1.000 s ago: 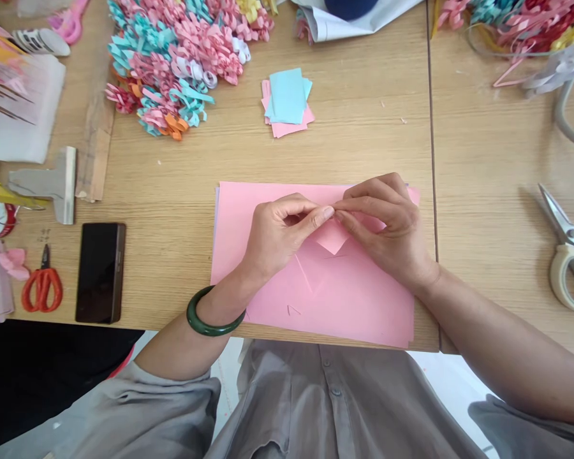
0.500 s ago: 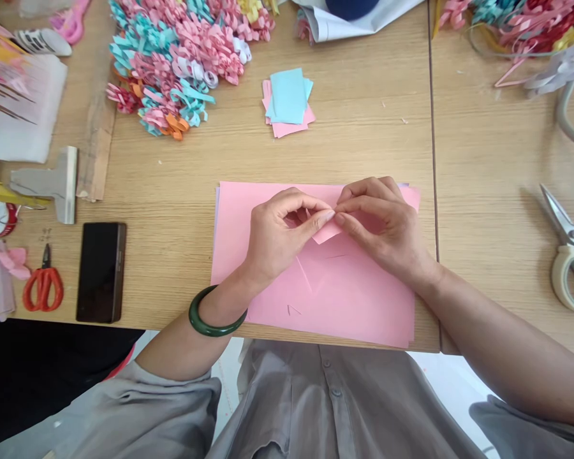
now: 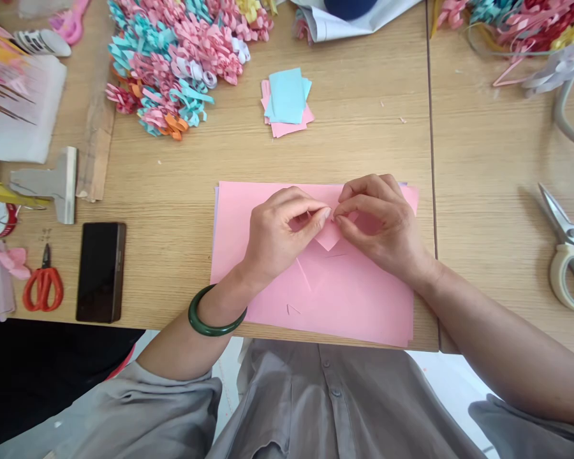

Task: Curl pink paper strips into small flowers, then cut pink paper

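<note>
Between my two hands is a small pink piece of paper [image 3: 328,240], one corner pointing down toward me. My left hand [image 3: 280,233], below which a dark green bangle [image 3: 215,312] circles the wrist, pinches it with thumb and forefinger. My right hand [image 3: 382,220] is closed in a pinch at the paper's other side, its fingertips very near the left ones. Both hands are over a large pink sheet [image 3: 354,312] on the wooden table. Thin pink paper slivers [image 3: 304,274] lie on that sheet. The fingers partly hide the small paper.
Stacked blue and pink paper squares [image 3: 287,95] lie beyond the sheet. A heap of curled paper flowers [image 3: 186,57] is at the back left. Toward the left are a black phone [image 3: 100,272], red-handled scissors [image 3: 43,287] and a metal clip [image 3: 62,182]. White-handled scissors [image 3: 571,255] lie at right.
My fingertips have moved slightly apart. The small paper's corner has turned and now points more straight down, with more of it showing.
</note>
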{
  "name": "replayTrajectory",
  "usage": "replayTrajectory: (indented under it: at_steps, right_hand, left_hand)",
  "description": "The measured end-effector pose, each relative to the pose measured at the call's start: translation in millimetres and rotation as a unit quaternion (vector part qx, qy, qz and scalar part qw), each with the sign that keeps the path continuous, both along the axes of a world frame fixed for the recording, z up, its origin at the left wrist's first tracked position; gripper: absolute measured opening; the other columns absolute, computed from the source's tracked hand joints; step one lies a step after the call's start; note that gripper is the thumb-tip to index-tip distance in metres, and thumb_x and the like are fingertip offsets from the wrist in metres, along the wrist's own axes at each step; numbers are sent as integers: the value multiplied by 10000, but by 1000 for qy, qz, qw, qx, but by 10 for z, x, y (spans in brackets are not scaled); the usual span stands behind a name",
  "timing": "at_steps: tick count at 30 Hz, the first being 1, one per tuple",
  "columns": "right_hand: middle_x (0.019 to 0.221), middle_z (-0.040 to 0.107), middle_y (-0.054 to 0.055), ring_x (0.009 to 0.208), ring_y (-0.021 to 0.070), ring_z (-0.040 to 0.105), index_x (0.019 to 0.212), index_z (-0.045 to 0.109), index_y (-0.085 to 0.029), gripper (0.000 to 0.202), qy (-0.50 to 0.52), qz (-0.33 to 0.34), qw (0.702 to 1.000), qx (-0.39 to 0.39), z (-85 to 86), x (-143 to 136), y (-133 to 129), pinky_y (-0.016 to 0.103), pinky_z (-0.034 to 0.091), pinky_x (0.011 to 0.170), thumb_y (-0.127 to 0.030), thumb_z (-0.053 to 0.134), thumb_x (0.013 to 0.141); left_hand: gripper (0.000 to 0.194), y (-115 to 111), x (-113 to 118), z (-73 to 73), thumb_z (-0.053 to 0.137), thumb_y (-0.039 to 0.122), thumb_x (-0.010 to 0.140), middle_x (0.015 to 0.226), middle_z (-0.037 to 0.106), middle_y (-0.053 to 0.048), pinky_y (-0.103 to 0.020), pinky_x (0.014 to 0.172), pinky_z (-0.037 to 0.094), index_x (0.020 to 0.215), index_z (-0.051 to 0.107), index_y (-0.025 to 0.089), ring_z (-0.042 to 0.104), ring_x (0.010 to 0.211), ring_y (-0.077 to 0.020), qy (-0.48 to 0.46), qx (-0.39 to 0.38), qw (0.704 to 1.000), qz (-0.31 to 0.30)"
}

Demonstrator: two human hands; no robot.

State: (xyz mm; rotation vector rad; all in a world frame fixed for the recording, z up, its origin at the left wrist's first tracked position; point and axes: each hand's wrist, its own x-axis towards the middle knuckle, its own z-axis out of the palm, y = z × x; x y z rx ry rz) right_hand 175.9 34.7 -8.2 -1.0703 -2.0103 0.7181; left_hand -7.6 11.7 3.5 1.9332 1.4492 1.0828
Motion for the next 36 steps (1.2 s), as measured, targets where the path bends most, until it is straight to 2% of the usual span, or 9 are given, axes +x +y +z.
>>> replayTrajectory:
  at_steps: [7,14,21,30,36]
  right_hand:
    - [928,651,50,920,223,545,771,664,-241,95,-6,11,1000,-6,27,7,-1,426,477,847,-251,647,863]
    - [1010,678,50,996,233,569,821,696,-250,107,0,3,1000,-27,13,4,-14,439,490,887,-302,643,899]
    - [997,686,48,969,230,576,792,693,-251,70,0,1,1000,-8,-4,0,-13,437,502,875,-264,684,860]
    - [997,671,45,969,218,567,859,717,-271,59,13,6,1000,-17,0,9,-8,431,485,887,-295,673,889]
    - [995,666,41,966,218,562,869,723,-282,69,12,5,1000,-18,4,15,-8,430,483,881,-300,662,897]
  left_hand:
    - [161,-9,9,-23,641,278,896,765,699,-18,-268,693,483,771,718,213,617,736,-136,58,35,998,11]
    - [177,-7,7,10,629,277,914,788,708,-26,-247,670,490,786,722,197,632,730,-127,-4,-9,1000,2]
    - [135,-11,12,-21,636,239,902,798,718,-19,-241,689,504,811,728,202,636,737,-119,42,59,997,-12]
    - [104,-5,1,0,655,206,884,829,725,-21,-244,677,507,828,742,204,649,759,-123,-7,23,1000,-10]
    - [53,2,-6,24,713,231,840,807,728,-20,-254,652,523,809,749,209,658,750,-137,-47,-33,998,-4]
